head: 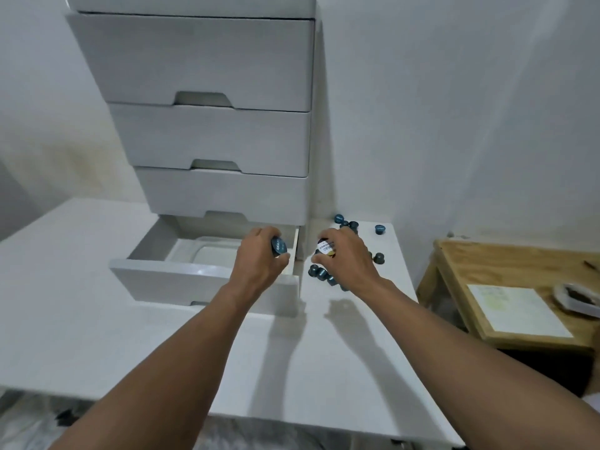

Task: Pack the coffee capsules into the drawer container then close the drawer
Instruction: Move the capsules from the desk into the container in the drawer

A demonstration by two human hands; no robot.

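Gripped 1 blue capsule (pixel 279 246) in the curled fingers of the left hand (pixel 259 258), above the right end of the open drawer (pixel 194 284), close to its side wall. Held a white-lidded capsule (pixel 325 249) in the fingers of the right hand (pixel 345 258), just right of the drawer, over the pile of capsules (pixel 319 273). Judged best to carry each capsule left, well over the container (pixel 207 254) inside the drawer, and let go low, to avoid bouncing out or lodging between container and drawer wall. Noted loose capsules (pixel 379 228) further right of the drawer on the bench (pixel 130 336), 3 closed drawers (pixel 211 138) above it, a wooden table (pixel 487 254) well to its right. Saw nothing against the drawer front; suspected a careless sweep could knock the pile off the bench
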